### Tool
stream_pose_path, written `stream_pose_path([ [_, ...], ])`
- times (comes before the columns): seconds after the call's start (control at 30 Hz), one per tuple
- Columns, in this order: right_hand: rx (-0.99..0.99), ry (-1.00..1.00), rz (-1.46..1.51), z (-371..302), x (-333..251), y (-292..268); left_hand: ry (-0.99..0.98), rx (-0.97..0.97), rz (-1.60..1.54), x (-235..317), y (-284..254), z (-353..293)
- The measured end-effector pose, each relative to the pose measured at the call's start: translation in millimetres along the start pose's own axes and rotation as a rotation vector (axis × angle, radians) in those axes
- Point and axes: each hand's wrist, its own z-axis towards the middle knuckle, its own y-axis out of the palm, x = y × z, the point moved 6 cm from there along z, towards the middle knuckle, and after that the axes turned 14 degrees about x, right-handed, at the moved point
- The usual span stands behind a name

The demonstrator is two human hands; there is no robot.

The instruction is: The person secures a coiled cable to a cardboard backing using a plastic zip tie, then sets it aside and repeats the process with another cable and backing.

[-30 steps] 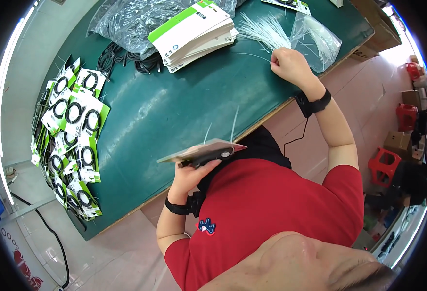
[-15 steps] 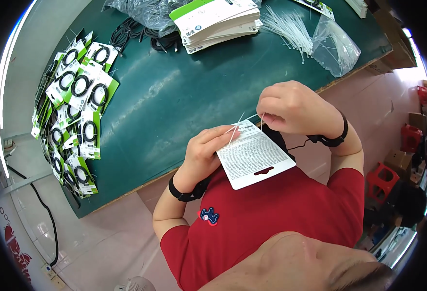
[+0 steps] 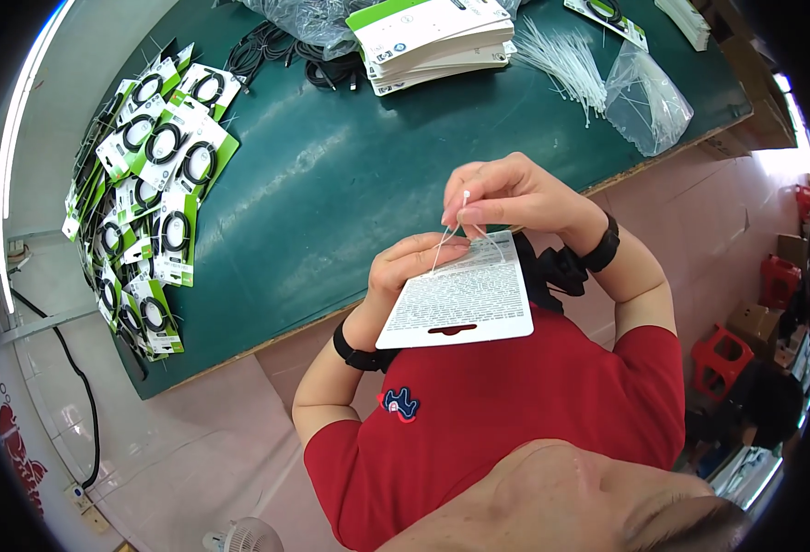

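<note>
A white packaging card (image 3: 460,299), its printed back facing up and a hang hole near the edge toward me, is held over the table's near edge. My left hand (image 3: 396,276) grips its far left part, the fingers lying across the back and the thumb hidden beneath. Thin white cable ties poke up through the card. My right hand (image 3: 511,193) pinches one cable tie (image 3: 466,204) just above the card, its strap bent into a loop. What lies under the card is hidden.
Cards with coiled black cables (image 3: 163,144) are heaped on the left of the green table (image 3: 304,184). Along the back sit loose black cables (image 3: 262,51), a card stack (image 3: 437,37), white cable ties (image 3: 566,69) and a clear bag (image 3: 644,101). A red stool (image 3: 723,359) stands right.
My right hand has moved left and closed on the tie's end over the card. The card has turned so its hang-hole edge swings left. The whole view has shifted slightly.
</note>
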Motion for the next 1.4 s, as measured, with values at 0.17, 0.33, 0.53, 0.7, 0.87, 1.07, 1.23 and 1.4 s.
stream_pose_path([
  [0.17,0.293,-0.047,-0.011,7,-26,-16,0.068,-0.04,0.128,7,-5,-3],
  [0.33,0.482,-0.169,-0.253,4,-33,-35,0.248,-0.003,0.134,17,-9,-4],
  [0.53,0.393,0.001,-0.347,1,-4,-23,0.431,-0.072,0.236,29,-9,-7],
  [0.7,0.408,0.002,-0.365,4,2,-23,0.431,-0.06,0.258,33,-10,-7],
  [0.87,0.422,-0.022,-0.379,6,3,-26,0.443,-0.057,0.257,33,-9,-6],
  [1.07,0.392,-0.015,-0.367,8,7,-27,0.446,-0.069,0.254,31,-9,-5],
  [1.23,0.36,0.152,-0.332,14,14,-29,0.426,-0.065,0.252,27,-8,-5],
  [1.4,0.291,0.305,-0.229,19,30,-31,0.45,-0.045,0.299,25,-8,-2],
])
